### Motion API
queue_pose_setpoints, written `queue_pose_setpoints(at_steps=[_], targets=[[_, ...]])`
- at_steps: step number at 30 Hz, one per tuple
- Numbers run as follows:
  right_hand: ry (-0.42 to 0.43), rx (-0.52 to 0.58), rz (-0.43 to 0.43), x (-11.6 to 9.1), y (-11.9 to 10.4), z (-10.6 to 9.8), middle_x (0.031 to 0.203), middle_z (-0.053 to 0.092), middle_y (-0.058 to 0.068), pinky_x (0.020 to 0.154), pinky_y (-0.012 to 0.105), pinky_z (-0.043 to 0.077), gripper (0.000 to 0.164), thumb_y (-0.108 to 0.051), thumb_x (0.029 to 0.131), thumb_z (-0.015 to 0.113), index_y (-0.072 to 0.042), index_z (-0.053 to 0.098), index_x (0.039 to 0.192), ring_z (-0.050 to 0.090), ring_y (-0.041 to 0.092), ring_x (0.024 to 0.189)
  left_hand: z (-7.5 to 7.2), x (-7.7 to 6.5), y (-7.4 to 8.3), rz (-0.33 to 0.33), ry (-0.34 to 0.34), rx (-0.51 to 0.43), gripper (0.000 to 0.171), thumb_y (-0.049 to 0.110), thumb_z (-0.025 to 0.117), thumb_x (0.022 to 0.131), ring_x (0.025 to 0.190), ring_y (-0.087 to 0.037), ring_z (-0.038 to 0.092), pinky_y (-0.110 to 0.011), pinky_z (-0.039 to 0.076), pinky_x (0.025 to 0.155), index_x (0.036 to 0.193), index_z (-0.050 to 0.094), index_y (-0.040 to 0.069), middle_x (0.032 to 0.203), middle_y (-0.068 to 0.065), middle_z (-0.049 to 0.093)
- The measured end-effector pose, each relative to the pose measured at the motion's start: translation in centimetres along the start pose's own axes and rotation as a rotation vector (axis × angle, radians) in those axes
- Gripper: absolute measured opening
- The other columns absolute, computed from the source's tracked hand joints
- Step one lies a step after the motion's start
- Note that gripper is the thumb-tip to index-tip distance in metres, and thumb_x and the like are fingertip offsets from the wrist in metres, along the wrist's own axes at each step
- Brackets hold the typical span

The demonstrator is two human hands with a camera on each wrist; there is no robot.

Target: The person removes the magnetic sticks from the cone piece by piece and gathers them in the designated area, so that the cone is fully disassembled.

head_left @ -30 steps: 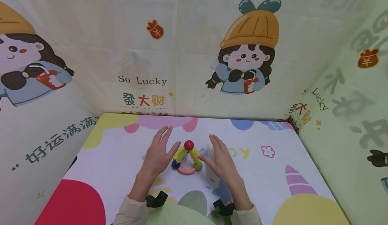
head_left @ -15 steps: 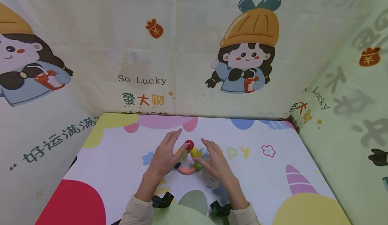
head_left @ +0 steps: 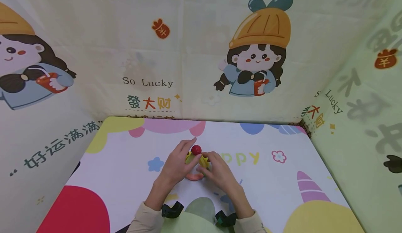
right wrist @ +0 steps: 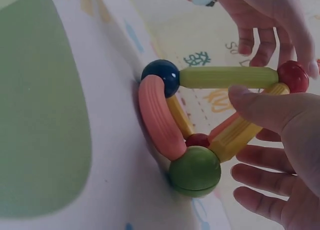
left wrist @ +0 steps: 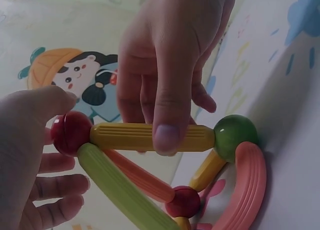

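A magnetic stick-and-ball toy (head_left: 194, 177) stands on the table as a small pyramid with a red ball (head_left: 196, 150) at its peak. Curved around this peak is my left hand (head_left: 176, 163), thumb tip at the ball's edge and index finger behind it. With thumb in front and fingers behind, my right hand (head_left: 221, 172) pinches the yellow rod (left wrist: 122, 137). A light green rod (right wrist: 227, 77) runs from the peak to a dark blue ball (right wrist: 161, 77). The pink curved rod (right wrist: 161, 117) joins that ball to the green ball (right wrist: 195, 171) along the base.
The table (head_left: 267, 177) has a white, cartoon-printed cover. Printed cloth (head_left: 194, 51) hangs behind it and along both sides. A dark wrist-camera mount (head_left: 172, 210) sits on the left wrist, and another mount (head_left: 226, 219) on the right.
Both hands have moved inward from either side of the toy. The left hand has come around the red ball, and the right fingers have closed on the yellow rod.
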State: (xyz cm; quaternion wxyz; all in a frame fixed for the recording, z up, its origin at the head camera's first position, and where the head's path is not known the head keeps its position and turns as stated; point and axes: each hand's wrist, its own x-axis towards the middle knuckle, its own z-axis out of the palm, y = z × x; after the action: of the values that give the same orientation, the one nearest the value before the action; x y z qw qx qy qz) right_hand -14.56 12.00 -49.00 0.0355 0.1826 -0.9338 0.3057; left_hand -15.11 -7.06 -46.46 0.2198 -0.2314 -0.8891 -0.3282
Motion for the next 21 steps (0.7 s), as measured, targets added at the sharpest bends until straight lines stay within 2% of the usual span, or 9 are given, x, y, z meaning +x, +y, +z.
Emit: queue_pose_setpoints(at_steps=[4,7,10,16,21], targets=[[-0.005,-0.023,-0.037,0.02,0.16,0.35,0.113,0.066,0.001,0.085,0.029,0.058,0.047,-0.033,0.088,0.078,-0.011,0.063,0.127,0.058,0.013,0.098,0.32,-0.01,-0.04,0.042,0.008,0.016,0.061,0.024,0.083,0.083,0.105,-0.018,0.066,-0.03,0.06,0.088,0.137,0.059,0.007,0.12,-0.008,0.064],[-0.005,-0.029,-0.06,0.05,0.3,0.54,0.103,0.064,-0.002,0.076,0.024,0.054,0.042,-0.03,0.088,0.077,-0.009,0.065,0.122,0.052,0.01,0.088,0.51,-0.03,-0.07,0.063,0.015,0.038,0.06,0.022,0.085,0.081,0.104,-0.018,0.065,-0.03,0.06,0.087,0.134,0.061,0.006,0.116,-0.008,0.065],[-0.006,-0.033,-0.064,0.09,0.4,0.66,0.096,0.061,-0.004,0.073,0.023,0.051,0.037,-0.028,0.089,0.077,-0.01,0.065,0.119,0.049,0.008,0.085,0.62,-0.06,-0.13,0.071,0.015,0.057,0.058,0.02,0.085,0.08,0.104,-0.018,0.064,-0.03,0.06,0.087,0.132,0.063,0.006,0.114,-0.008,0.065],[-0.013,-0.026,-0.051,0.11,0.48,0.77,0.096,0.059,-0.005,0.077,0.025,0.052,0.031,-0.025,0.089,0.077,-0.011,0.066,0.115,0.05,0.009,0.088,0.62,-0.08,-0.15,0.062,0.003,0.06,0.054,0.018,0.085,0.08,0.103,-0.017,0.064,-0.028,0.06,0.087,0.128,0.064,0.008,0.112,-0.007,0.065],[-0.018,0.034,-0.067,0.21,0.54,0.74,0.092,0.057,-0.004,0.07,0.021,0.05,0.025,-0.018,0.089,0.077,-0.009,0.066,0.11,0.05,0.008,0.081,0.46,-0.13,-0.01,0.048,-0.009,0.044,0.052,0.018,0.086,0.079,0.099,-0.015,0.064,-0.027,0.06,0.085,0.125,0.065,0.007,0.109,-0.006,0.065]])
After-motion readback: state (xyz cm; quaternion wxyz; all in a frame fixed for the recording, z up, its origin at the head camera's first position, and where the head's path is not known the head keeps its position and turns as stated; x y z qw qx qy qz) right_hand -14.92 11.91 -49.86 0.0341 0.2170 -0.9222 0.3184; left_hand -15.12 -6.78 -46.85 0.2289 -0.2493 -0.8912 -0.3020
